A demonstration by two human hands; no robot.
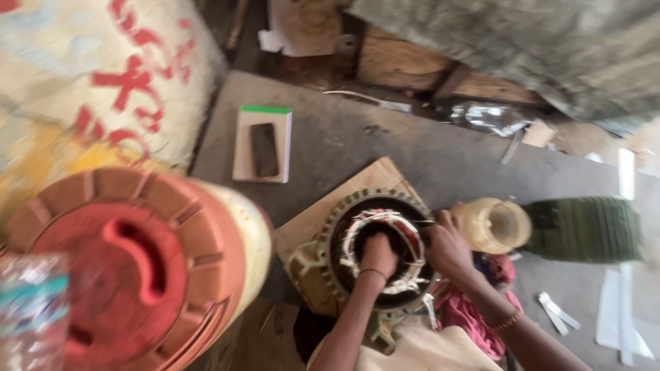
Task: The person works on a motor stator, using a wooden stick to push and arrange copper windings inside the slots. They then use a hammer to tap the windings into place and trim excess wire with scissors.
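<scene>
The left hand (379,255) sits curled as a fist inside the bore of a round motor stator (379,249), pressing on the pale windings (405,227) that ring the opening. The right hand (448,249) is closed on the stator's right rim, fingers pinching the thin wires there. The stator lies flat on a sheet of cardboard (375,177) on the grey floor (440,148), near the middle. Just right of it lies a yellowish spool (493,224) beside a dark green ribbed piece (584,229). A red cloth (471,309) sits under the right forearm. Farther left a notebook (261,145) holds a dark phone (264,149); a red-lidded container (137,268) fills the near left
</scene>
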